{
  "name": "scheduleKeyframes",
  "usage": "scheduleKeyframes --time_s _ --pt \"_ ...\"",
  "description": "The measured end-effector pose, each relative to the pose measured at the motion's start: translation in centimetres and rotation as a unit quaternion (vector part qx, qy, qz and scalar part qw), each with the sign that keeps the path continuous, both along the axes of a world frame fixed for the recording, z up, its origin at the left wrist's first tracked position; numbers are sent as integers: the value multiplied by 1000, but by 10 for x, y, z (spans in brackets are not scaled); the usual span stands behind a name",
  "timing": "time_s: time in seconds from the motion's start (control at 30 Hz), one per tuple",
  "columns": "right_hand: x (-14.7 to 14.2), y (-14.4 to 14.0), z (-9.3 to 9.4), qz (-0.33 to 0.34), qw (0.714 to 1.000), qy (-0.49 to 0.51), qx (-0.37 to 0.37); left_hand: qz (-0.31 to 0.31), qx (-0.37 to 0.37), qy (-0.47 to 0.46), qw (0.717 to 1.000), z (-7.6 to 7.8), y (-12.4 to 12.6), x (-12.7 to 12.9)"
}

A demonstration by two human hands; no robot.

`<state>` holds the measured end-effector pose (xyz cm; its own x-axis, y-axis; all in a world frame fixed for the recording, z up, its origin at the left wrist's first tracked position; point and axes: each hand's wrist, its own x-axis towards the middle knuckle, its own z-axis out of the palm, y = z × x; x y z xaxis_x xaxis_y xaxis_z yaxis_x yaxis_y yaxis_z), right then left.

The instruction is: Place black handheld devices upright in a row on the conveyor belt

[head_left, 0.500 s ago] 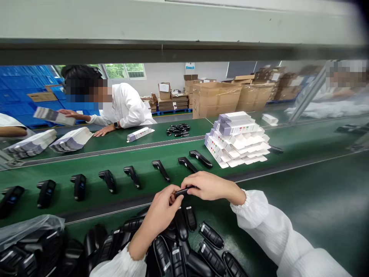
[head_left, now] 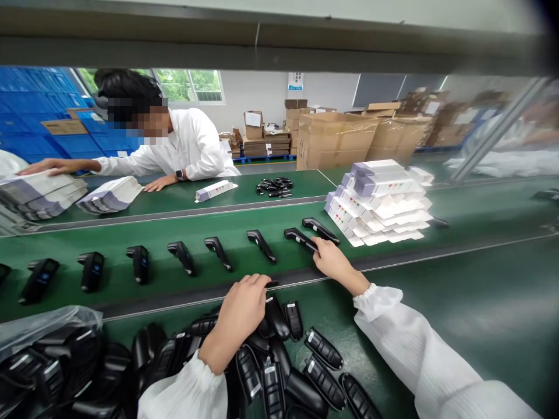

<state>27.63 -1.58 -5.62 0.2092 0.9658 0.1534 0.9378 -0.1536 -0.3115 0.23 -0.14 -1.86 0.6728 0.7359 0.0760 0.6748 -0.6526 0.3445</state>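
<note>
My left hand (head_left: 243, 305) is closed, back of the hand up, over a thin black cover (head_left: 272, 284) whose end pokes out past the fingertips. It hovers above a pile of ribbed black covers (head_left: 324, 348) on the near bench. Further right, my right hand (head_left: 332, 259) reaches onto the green conveyor belt (head_left: 244, 273). Its fingers grip the handle end of a black handheld device (head_left: 299, 236), shaped like an infrared thermometer. Another such device (head_left: 321, 228) lies just behind it, and several more stretch leftward in a row.
A stack of white and purple boxes (head_left: 379, 203) stands on the belt at the right. A clear plastic bag (head_left: 56, 326) lies at near left. Across the belt, a co-worker in white (head_left: 192, 142) has one hand on folded cartons (head_left: 48, 195). A metal beam (head_left: 262, 49) spans overhead.
My hands have parted: the right has moved off the black piece both were holding, out to a device on the belt. The row has shifted right in view. The co-worker's arm now reaches further left.
</note>
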Motion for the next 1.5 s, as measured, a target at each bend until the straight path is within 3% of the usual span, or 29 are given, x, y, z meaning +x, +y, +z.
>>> scheduleKeyframes --time_s 0.13,0.3,0.4,0.5,0.57,0.6,0.63,0.7,0.8,0.9,1.03,1.17,1.27,1.33,1.37,1.43,1.5 --pt "5 -1 -9 -4 998 -58 -13 66 -140 -157 975 6 0 2" --pt "1 6 -6 -41 997 -67 1 82 -367 -367 851 5 0 9" --pt "-15 -1 10 -54 994 -30 93 73 -413 -406 812 1 -1 16" --pt "-41 -14 29 114 975 168 96 43 -393 -407 823 -3 -4 22" --pt "-56 -19 37 215 927 307 33 33 -333 -388 859 -5 -7 23" --pt "-61 -19 38 231 908 350 12 40 -279 -362 888 -5 -8 23" --pt "-63 -17 37 226 900 373 6 53 -211 -322 921 -4 -11 22" --pt "-61 -8 31 174 913 369 33 62 -70 -198 976 0 -18 21" --pt "-49 10 15 93 956 267 82 -19 27 -3 999 7 -36 23" --pt "-45 23 1 60 989 123 63 -90 43 84 991 7 -57 30" --pt "-55 35 -8 12 1000 -19 16 -112 35 59 991 -1 -69 35" --pt "-63 46 -8 -24 998 -47 24 -60 -92 -94 989 1 -44 21" --pt "-67 48 -1 -7 993 61 106 19 -182 -242 953 11 -12 2" --pt "-71 43 11 104 964 233 81 35 -206 -302 930 17 6 -10" --pt "-74 39 19 183 928 323 33 30 -204 -320 925 19 12 -15" --pt "-79 32 36 323 829 450 -76 8 -173 -334 927 20 19 -20" --pt "-82 27 49 391 761 500 -135 -10 -117 -322 939 20 20 -21"
